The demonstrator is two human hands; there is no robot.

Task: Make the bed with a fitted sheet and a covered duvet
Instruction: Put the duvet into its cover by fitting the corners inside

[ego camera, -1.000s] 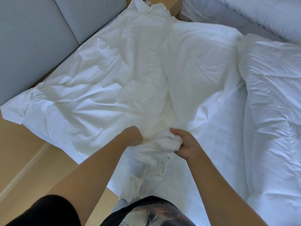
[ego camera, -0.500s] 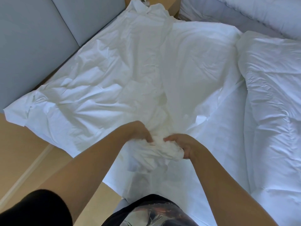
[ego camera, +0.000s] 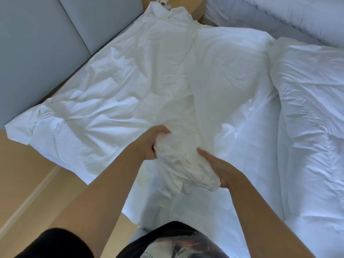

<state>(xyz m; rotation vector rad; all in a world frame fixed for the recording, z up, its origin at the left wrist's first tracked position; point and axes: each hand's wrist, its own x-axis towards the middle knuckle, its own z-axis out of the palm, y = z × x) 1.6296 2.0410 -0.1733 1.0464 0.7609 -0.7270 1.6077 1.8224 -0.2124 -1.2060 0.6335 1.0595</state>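
A white, wrinkled duvet cover (ego camera: 130, 94) lies spread over the bed, reaching the grey headboard on the left. Its near edge is bunched into a thick wad (ego camera: 182, 161) between my hands. My left hand (ego camera: 150, 144) grips the wad's upper left end with curled fingers. My right hand (ego camera: 221, 170) holds its lower right end, thumb on top and fingers curled underneath. A puffy white duvet (ego camera: 312, 127) lies rumpled along the right side. The smooth white fitted sheet (ego camera: 247, 183) shows between the cover and the duvet.
A grey padded headboard (ego camera: 46, 43) runs along the left. Tan wooden floor (ego camera: 28, 174) shows at lower left beside the bed. A wooden nightstand (ego camera: 189, 4) stands at the top, and another bed with white bedding (ego camera: 279, 15) lies at upper right.
Both hands have gathered more of the cover's near edge into a bigger wad. My right hand has drawn back toward me, and the loose fabric that hung below my hands is now bunched up.
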